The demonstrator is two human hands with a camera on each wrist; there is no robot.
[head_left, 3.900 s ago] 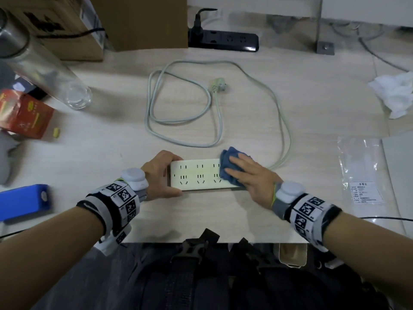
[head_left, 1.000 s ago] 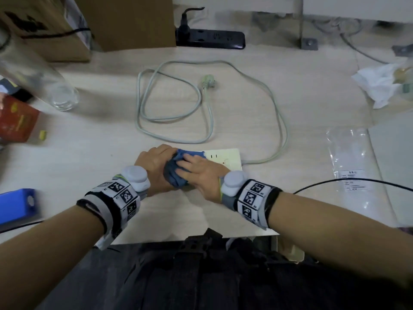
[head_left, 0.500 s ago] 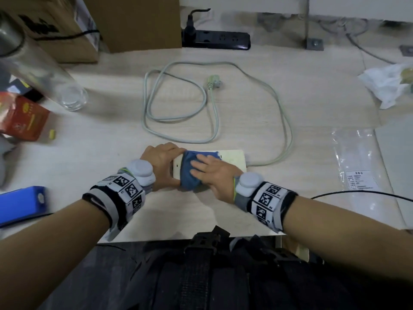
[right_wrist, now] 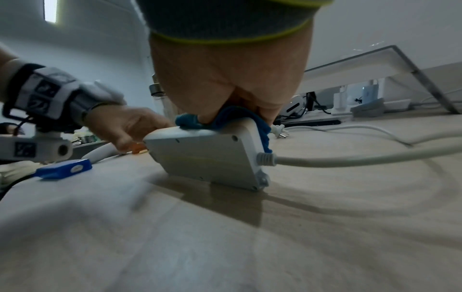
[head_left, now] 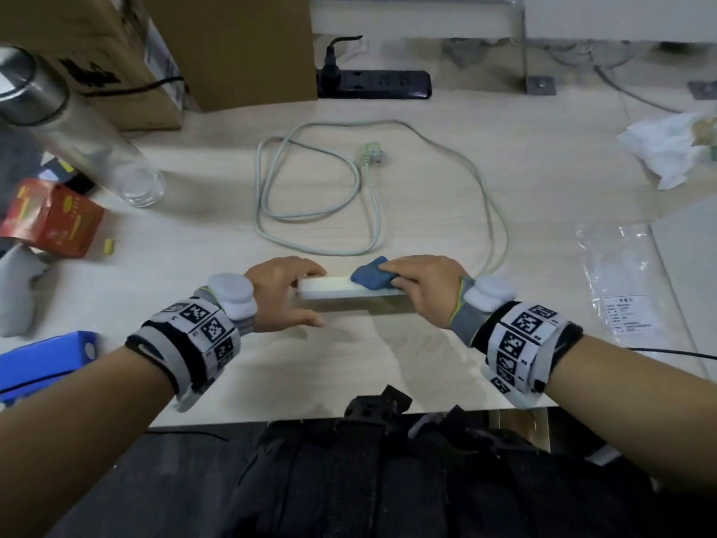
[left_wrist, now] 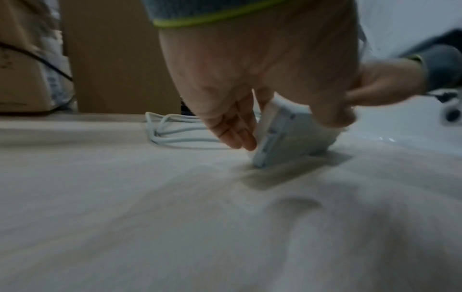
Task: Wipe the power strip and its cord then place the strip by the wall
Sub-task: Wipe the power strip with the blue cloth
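Observation:
The white power strip (head_left: 333, 287) stands tipped on its long edge near the table's front, its back (right_wrist: 207, 156) facing me. My left hand (head_left: 283, 297) grips its left end, fingers (left_wrist: 235, 128) on the far face, thumb on the near side. My right hand (head_left: 426, 285) presses a bunched blue cloth (head_left: 370, 277) over the strip's upper edge, the cloth (right_wrist: 190, 120) wrapped under its fingers. The pale cord (head_left: 372, 211) leaves the strip's right end (right_wrist: 350, 158) and loops behind it on the table, ending at the plug (head_left: 370, 151).
A black power strip (head_left: 374, 84) lies at the back by the wall, beside cardboard boxes (head_left: 232, 48). A glass bottle (head_left: 77, 122), red packet (head_left: 50, 219) and blue object (head_left: 42, 359) sit left. A plastic bag (head_left: 617, 273) and crumpled tissue (head_left: 667, 149) lie right.
The strip has gone from lying flat to standing on its long edge. My right hand slid the cloth rightward from the left end onto the upper edge.

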